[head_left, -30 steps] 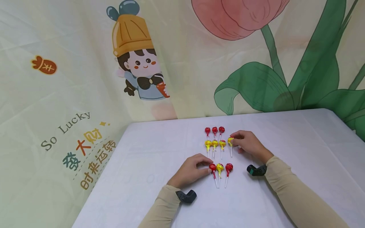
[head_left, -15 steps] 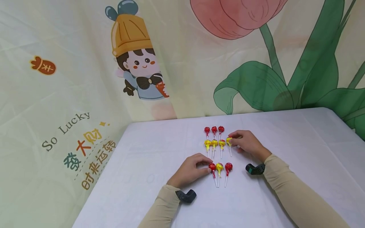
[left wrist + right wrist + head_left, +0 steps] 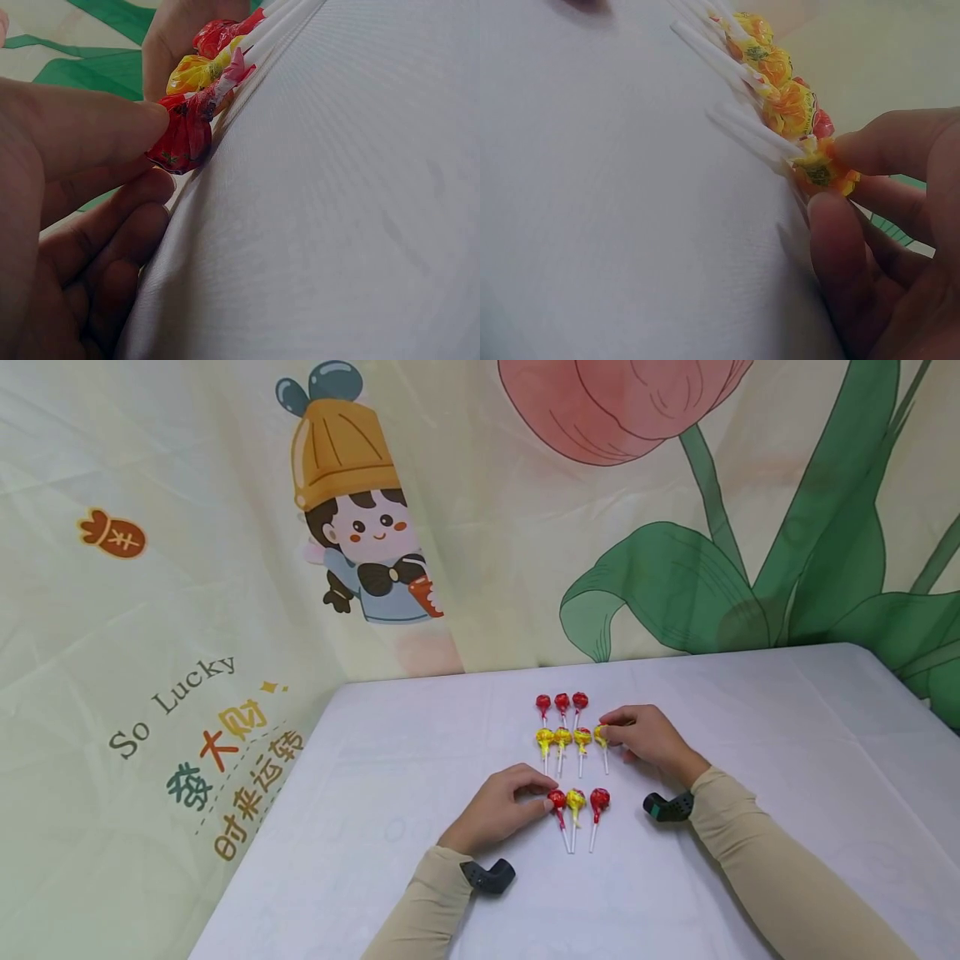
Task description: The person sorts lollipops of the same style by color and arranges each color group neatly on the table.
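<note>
My right hand (image 3: 654,739) pinches the head of a yellow lollipop (image 3: 821,171) at the right end of the middle row. Three more yellow lollipops (image 3: 582,740) lie to its left, sticks toward me. My left hand (image 3: 498,808) holds a red lollipop (image 3: 184,135) by its head between thumb and fingers, at the left of the near row. Beside that one lie a yellow lollipop (image 3: 575,802) and another red lollipop (image 3: 599,802). In the left wrist view, the thumb (image 3: 112,127) presses the red wrapper from one side.
Three red lollipops (image 3: 562,702) form the far row, their sticks partly behind the yellow heads. A white cloth covers the table (image 3: 390,760). A printed curtain (image 3: 510,568) hangs at the table's back edge.
My right hand has shifted slightly left with the yellow lollipop, nearer to the other yellow ones. The left hand keeps its place at the red lollipop.
</note>
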Available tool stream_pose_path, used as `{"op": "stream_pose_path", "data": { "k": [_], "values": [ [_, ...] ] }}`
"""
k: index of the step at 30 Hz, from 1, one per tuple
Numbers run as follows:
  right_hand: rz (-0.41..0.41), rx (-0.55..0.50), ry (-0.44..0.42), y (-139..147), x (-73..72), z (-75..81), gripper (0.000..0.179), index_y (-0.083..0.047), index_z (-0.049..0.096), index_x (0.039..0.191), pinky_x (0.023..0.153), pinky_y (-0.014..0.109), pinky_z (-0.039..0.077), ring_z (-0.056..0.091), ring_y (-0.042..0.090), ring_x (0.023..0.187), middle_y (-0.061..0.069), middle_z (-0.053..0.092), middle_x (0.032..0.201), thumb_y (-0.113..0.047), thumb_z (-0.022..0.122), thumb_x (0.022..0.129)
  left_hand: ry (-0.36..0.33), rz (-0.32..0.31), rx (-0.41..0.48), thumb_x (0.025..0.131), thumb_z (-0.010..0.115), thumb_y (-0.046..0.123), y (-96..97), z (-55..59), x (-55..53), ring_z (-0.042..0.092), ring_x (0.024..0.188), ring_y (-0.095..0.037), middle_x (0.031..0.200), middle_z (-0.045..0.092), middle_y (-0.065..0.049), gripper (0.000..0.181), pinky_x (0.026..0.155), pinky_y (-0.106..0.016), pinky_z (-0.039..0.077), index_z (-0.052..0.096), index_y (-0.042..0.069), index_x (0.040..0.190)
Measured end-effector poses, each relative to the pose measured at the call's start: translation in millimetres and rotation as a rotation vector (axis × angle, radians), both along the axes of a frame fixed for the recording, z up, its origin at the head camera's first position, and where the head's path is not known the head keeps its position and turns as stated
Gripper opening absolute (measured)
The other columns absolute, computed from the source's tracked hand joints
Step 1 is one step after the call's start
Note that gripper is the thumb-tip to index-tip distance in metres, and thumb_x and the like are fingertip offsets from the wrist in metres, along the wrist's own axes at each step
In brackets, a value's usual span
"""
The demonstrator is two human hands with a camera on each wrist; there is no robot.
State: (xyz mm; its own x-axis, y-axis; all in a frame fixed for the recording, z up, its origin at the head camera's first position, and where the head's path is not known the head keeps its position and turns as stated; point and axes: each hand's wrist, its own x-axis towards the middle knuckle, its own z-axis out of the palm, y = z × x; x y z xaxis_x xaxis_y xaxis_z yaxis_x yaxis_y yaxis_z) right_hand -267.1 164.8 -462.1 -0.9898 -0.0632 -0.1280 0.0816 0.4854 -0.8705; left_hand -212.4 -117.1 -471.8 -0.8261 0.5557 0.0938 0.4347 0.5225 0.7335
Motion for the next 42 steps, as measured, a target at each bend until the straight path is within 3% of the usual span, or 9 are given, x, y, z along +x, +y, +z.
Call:
{"op": "stream_pose_path", "data": {
  "k": [22,28,36,42],
  "values": [
    [-0.002,-0.002,0.001,-1,0.5,-3.2,0.035,-0.012,0.066,0.129,0.064,0.03,0.052,0.058,0.024,0.078,0.011,0.066,0.111,-0.028,0.066,0.098,-0.018,0.02,-0.02,0.094,0.069,0.031,0.5,1.7,-0.2,0.057,0.103,-0.007,0.108,0.063,0.016,0.021,0.095,-0.034,0.047,0.072,0.029,0.115],
    [0.004,-0.014,0.022,3,2.3,-4.6,0.037,-0.009,0.064,0.129,0.067,0.032,0.054,0.06,0.025,0.086,0.012,0.066,0.115,-0.029,0.066,0.098,-0.011,0.018,-0.022,0.093,0.07,0.033,0.7,1.5,0.4,0.057,0.104,-0.006,0.109,0.063,0.016,0.022,0.095,-0.034,0.047,0.072,0.03,0.115],
    [-0.025,-0.093,0.014,9,3.7,-7.5,0.035,-0.01,0.062,0.13,0.074,0.032,0.056,0.061,0.028,0.096,0.012,0.062,0.121,-0.028,0.062,0.1,0.014,0.0,-0.015,0.092,0.072,0.037,1.3,0.2,-0.4,0.058,0.106,-0.004,0.11,0.063,0.017,0.025,0.096,-0.033,0.048,0.072,0.029,0.116],
    [-0.027,-0.127,0.017,12,6.6,-7.7,0.033,-0.008,0.061,0.128,0.074,0.031,0.056,0.062,0.028,0.088,0.014,0.062,0.113,-0.028,0.062,0.101,0.026,0.0,-0.02,0.092,0.073,0.036,1.2,0.5,0.0,0.058,0.103,-0.004,0.108,0.063,0.017,0.024,0.094,-0.031,0.048,0.072,0.029,0.115]
  ]
}}
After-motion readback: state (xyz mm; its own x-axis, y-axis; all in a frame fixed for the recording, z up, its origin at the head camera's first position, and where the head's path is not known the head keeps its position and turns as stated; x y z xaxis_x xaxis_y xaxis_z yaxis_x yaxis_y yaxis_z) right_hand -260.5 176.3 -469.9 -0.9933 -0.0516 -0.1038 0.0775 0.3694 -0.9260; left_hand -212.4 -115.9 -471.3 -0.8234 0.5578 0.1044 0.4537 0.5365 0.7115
